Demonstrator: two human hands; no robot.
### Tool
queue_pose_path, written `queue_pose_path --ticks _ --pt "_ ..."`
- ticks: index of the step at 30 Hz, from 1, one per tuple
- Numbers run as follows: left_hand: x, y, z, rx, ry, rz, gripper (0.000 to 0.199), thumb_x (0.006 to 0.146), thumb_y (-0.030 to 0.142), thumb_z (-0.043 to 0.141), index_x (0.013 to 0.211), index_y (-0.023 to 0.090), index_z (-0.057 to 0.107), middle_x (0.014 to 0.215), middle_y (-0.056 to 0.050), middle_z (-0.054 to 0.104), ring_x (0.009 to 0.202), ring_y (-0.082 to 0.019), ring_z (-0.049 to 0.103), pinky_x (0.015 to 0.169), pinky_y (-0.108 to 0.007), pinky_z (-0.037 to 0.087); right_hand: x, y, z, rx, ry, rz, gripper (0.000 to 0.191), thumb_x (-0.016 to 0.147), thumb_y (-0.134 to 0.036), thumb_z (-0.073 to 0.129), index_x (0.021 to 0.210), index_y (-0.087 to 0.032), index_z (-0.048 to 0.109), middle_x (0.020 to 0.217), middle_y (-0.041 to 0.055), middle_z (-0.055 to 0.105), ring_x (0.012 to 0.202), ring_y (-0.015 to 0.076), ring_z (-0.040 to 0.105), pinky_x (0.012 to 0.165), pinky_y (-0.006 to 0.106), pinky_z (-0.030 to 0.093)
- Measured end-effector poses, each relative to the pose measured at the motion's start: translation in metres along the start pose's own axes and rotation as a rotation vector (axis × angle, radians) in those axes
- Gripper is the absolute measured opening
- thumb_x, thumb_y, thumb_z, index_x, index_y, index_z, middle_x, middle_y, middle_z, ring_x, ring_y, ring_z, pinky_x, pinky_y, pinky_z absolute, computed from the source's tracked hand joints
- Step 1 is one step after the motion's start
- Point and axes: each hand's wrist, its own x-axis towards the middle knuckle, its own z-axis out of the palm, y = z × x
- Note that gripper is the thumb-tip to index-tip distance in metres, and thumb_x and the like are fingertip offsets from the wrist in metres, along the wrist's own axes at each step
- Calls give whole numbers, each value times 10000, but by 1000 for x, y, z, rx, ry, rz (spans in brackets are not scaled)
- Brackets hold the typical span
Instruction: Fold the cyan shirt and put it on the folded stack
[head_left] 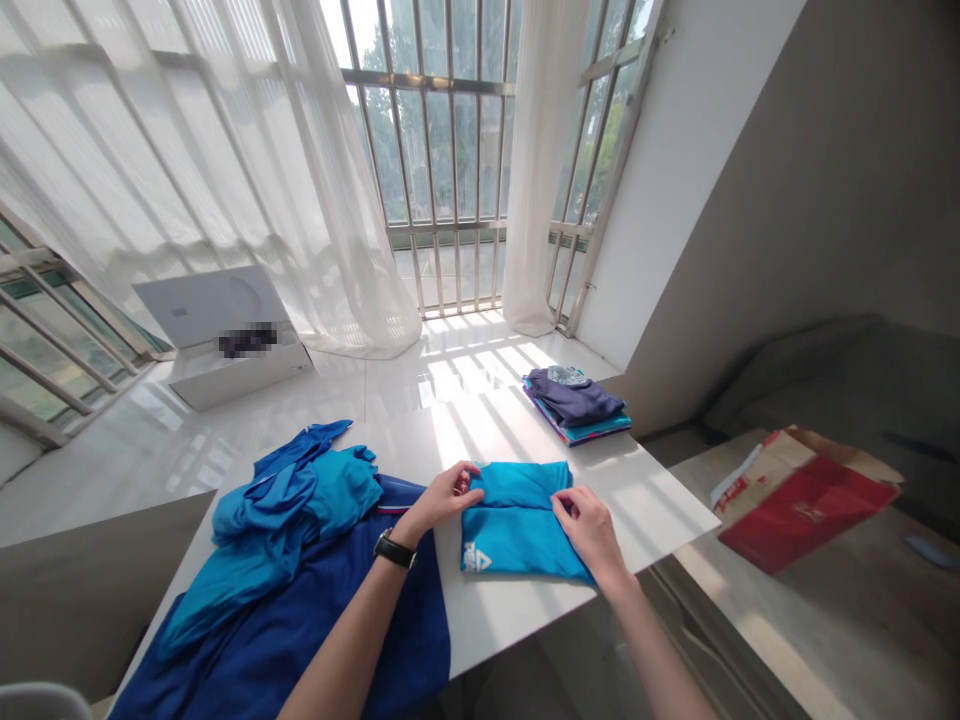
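A bright blue folded garment [525, 545] with a white triangular logo and lettering at its lower left lies flat on the white table. Its upper part is folded down, leaving a crease across the middle. At the left end of that fold, my left hand [454, 490] pinches the cloth between thumb and fingers. My right hand [591, 525] has its fingers closed on the fold's right end. To the left are a crumpled turquoise garment [330, 495] and a spread dark blue garment [300, 620]. Whether the folded piece is a shirt or shorts I cannot tell.
A stack of folded clothes [576, 405] sits at the table's [502, 625] far right. An open white box [244, 375] stands on the window ledge at left. A red and brown paper bag [810, 500] is on a lower surface at right. Sheer curtains hang by the barred window.
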Motion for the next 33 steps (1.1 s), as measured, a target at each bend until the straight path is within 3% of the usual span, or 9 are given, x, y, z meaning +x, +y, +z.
queue_pose_path --ticks 3,6,13,20,27,33 --pt "-4 0 6 -66 14 11 396 911 487 580 1156 176 594 765 32 493 661 -117 467 617 -241 414 0 3 1 -5 2 -1 451 950 -582 480 802 -216 697 822 78 666 655 197 594 697 355 511" --pt "-6 3 9 28 30 30 394 921 476 586 1190 190 617 744 24 535 650 -130 488 617 -253 424 -1 7 2 -15 6 -3 420 947 -563 501 809 -219 700 810 71 663 641 191 583 691 347 507" --pt "-5 10 5 48 -20 60 329 916 431 581 1118 196 691 922 -39 682 737 -162 562 681 -273 463 -2 7 3 -33 19 3 374 939 -528 523 813 -222 698 811 60 659 630 184 570 698 339 499" --pt "-8 13 0 0 -19 -5 235 864 354 605 958 160 699 679 15 555 618 -130 465 575 -246 365 -2 8 2 -40 -7 11 320 933 -474 544 797 -221 688 795 55 647 654 190 574 699 333 484" --pt "-13 11 -1 138 -107 -18 200 837 348 667 932 177 704 656 33 506 621 -135 479 568 -247 344 -2 8 2 -38 -16 17 334 936 -475 532 770 -224 677 780 51 644 658 192 574 705 334 478" --pt "-16 11 -1 322 -57 1 138 863 295 634 899 200 728 782 -5 569 687 -156 546 636 -261 409 -3 9 3 -32 -4 25 353 939 -493 528 790 -218 690 800 60 655 661 189 576 712 333 486"
